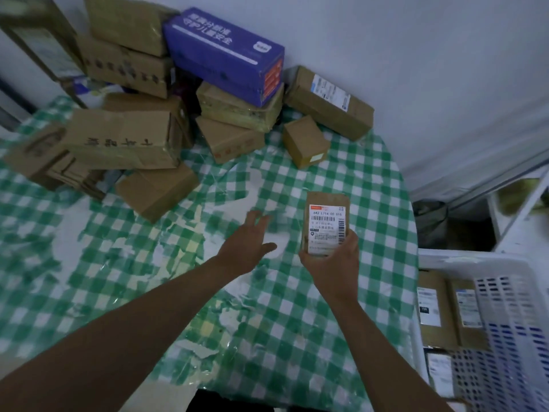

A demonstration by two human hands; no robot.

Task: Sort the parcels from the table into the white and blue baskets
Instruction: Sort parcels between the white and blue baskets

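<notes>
The right hand [332,260] grips a small brown parcel [326,224] by its near end, fingers curled round the edges, holding it above the right part of the desk [341,179] with its white shipping label facing up. The left hand [248,243] is released, fingers spread and relaxed, hovering over the green-and-white checked cloth just left of the held parcel and touching nothing that can be made out. At the far side of the desk, against the wall, lies a heap of cardboard parcels: a blue box [225,55] with white lettering sits on top of two stacked brown boxes, a long brown box with a label [328,102] lies to its right, and a small cube-shaped box [306,141] stands on the cloth just in front of that one. More brown boxes are piled at the far left, the nearest of them [156,190] tilted on the cloth. At the near right, beside the desk, stands a white basket [475,263] holding labelled brown parcels [436,310].
</notes>
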